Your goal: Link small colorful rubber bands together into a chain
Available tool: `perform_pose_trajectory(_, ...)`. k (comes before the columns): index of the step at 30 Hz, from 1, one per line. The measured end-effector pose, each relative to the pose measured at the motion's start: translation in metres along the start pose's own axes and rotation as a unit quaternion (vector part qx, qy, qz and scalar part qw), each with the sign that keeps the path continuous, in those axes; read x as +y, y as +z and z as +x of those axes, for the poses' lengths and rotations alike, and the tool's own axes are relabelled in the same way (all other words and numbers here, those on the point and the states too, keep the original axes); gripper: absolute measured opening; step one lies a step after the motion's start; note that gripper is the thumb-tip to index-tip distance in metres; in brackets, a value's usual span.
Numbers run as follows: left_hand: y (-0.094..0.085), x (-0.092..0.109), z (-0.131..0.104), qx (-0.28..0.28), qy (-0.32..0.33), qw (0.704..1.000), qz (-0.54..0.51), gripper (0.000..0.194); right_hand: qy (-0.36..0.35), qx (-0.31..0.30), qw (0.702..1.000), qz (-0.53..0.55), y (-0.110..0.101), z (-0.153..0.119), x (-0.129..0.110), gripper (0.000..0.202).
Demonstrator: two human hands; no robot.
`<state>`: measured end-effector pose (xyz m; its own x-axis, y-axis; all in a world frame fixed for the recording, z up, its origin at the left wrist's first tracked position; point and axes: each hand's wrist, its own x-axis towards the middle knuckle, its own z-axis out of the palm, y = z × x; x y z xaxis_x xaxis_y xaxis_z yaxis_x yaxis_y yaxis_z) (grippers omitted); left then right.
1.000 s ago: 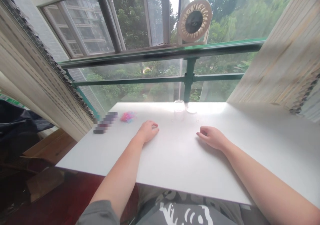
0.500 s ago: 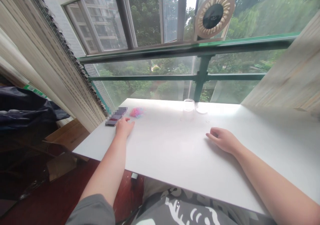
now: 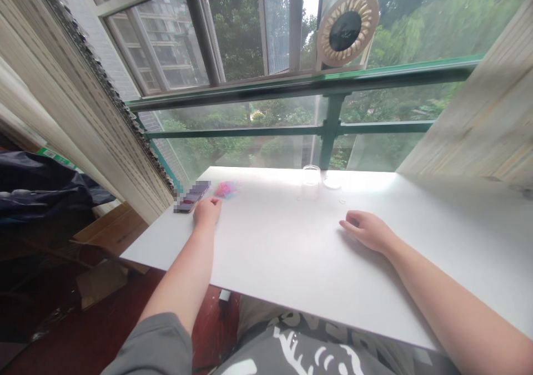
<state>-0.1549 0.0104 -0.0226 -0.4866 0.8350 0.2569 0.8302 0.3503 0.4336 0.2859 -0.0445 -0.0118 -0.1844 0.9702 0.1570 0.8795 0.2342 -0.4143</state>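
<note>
My left hand (image 3: 207,211) is at the left of the white table (image 3: 275,242), its thumb and fingers pressed together. Whatever they pinch is too small to make out. Just beyond it lies a loose heap of tiny pink, orange and blue pieces (image 3: 227,188). A dark phone (image 3: 194,196), partly blurred out, lies beside that hand. On the right, my right hand (image 3: 366,231) rests on the tabletop with fingers loosely curled and thumb apart, nothing visible in it. A small pale ring-like piece (image 3: 342,201) lies just past its fingertips.
A clear round container (image 3: 311,175) stands at the table's far edge, with a clear round lid (image 3: 332,182) beside it. Behind the table is a green railing (image 3: 266,91), with a round fan (image 3: 347,28) above it. Curtains hang at both sides; a cardboard box (image 3: 108,228) stands lower left.
My left thumb and fingers have come together from being apart, beside the coloured heap. My right hand stays in nearly the same place. The whole view has shifted slightly.
</note>
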Motion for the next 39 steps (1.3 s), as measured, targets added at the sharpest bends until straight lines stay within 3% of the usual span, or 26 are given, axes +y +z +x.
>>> perform_pose_trajectory(39,0.0004,-0.0007,-0.0002,-0.014,0.006,0.999,0.035,0.032,0.002,-0.012,1.0,0.008,-0.0009,0.0003,0.0021,0.03)
